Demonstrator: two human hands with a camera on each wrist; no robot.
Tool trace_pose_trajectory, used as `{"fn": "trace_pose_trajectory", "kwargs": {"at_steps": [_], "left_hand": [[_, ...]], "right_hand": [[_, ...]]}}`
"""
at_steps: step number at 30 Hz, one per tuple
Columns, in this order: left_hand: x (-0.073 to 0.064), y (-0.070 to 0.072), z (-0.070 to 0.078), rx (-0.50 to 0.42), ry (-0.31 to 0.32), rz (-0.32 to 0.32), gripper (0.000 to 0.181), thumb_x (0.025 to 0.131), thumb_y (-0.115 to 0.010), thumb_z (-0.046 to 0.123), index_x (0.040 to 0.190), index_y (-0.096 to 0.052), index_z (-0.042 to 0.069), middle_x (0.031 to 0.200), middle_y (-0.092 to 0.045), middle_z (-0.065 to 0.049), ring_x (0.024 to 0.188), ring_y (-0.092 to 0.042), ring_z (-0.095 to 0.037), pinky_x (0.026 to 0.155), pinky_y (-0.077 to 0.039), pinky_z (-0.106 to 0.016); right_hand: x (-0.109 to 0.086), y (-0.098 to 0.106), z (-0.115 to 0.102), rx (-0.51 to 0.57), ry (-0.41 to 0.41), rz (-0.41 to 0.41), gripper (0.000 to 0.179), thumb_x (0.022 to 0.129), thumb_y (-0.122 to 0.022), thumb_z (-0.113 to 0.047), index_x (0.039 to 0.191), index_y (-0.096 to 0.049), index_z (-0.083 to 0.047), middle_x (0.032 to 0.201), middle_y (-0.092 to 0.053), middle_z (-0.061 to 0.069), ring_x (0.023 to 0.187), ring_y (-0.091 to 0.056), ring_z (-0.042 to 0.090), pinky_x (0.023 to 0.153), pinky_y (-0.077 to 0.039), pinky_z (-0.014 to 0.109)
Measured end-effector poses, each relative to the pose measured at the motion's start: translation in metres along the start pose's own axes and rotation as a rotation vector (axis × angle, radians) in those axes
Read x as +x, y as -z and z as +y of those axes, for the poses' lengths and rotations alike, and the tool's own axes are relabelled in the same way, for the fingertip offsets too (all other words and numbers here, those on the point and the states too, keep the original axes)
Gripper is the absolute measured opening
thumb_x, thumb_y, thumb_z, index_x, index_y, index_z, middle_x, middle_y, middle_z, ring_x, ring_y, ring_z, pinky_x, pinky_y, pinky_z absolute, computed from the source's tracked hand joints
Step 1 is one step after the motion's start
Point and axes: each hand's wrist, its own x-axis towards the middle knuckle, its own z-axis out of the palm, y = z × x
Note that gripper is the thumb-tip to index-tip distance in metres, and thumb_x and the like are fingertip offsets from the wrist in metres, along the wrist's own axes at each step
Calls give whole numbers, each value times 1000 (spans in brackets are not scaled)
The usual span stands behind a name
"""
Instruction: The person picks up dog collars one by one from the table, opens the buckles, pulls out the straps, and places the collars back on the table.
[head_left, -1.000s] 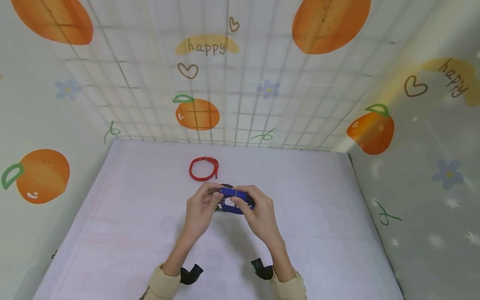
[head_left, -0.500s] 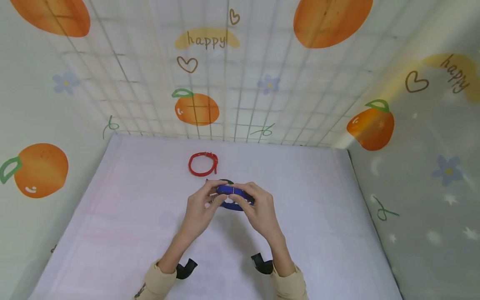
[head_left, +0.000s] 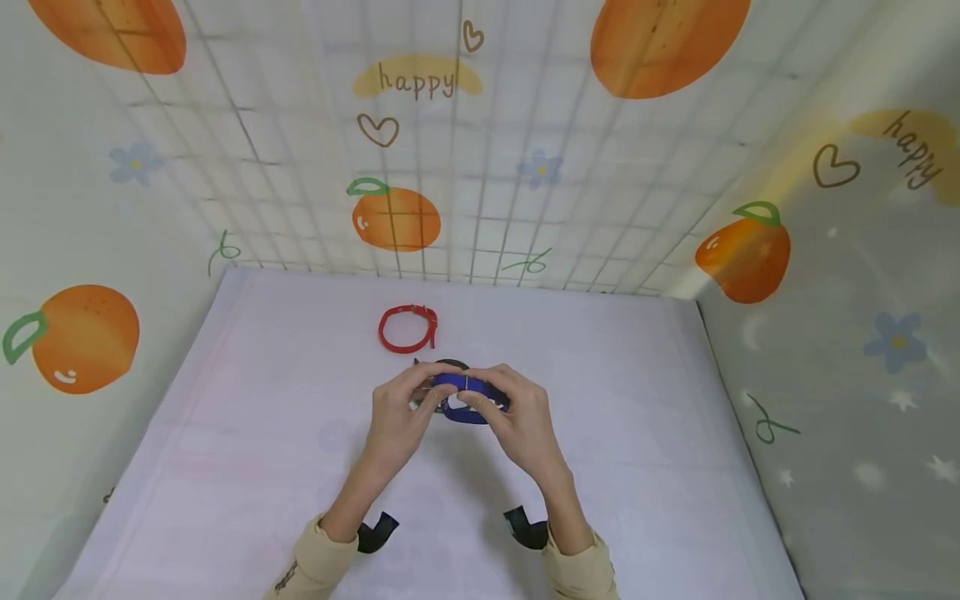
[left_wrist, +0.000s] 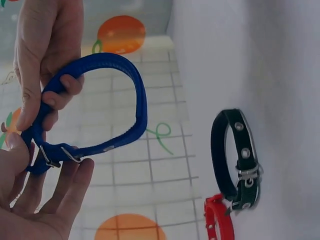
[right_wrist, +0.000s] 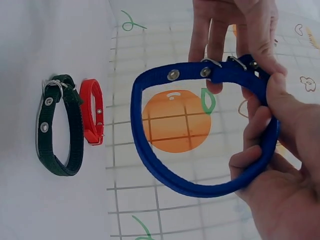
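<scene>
I note a blue woven-fabric collar [head_left: 453,382], rounded loop with round metal eyelets [right_wrist: 173,75], centre of head view; upper band running left–right. Left hand [head_left: 397,421]: fingers pinching near metal buckle [left_wrist: 50,159]. Right hand [head_left: 521,421]: fingers curled round band.

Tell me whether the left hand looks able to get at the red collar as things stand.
Probably yes, once the left hand lets go of the blue collar: the red collar lies just beyond on the table, uncovered in the head view.
</scene>
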Motion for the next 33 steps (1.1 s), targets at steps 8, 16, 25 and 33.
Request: {"fn": "trace_pose_trajectory", "kwargs": {"at_steps": [8,16,25,33], "left_hand": [[-2,-2,-1,-186,127,8,19,101,-73,16,121,-76,15,117,-81,-6,110,-81,-24,94,-65,-32],[-5,1,1,-266,231,-51,21,105,-70,18,125,-72,14,123,-77,-10,113,-80,-26,96,-64,-32],[-2,2,7,-75,88,-80,29,96,-80,20,125,-74,19,120,-77,-5,102,-77,-20,84,-65,-26],[-4,4,7,-133,98,-53,24,97,-78,14,121,-77,15,114,-77,-6,97,-76,-17,80,-64,-23]], "right_hand": [[-1,3,0,-14,-3,29,24,97,-81,-24,120,-80,-18,105,-79,2,87,-71,11,71,-62,23],[-3,4,0,-27,11,19,25,97,-81,-24,122,-81,-17,107,-80,1,93,-75,13,72,-64,25],[-5,4,-1,-4,25,-13,25,101,-76,-19,125,-79,-14,110,-78,7,100,-79,23,75,-67,30],[-7,2,-3,14,27,-13,26,98,-79,-21,124,-80,-17,109,-77,6,98,-78,21,76,-67,35]]}}
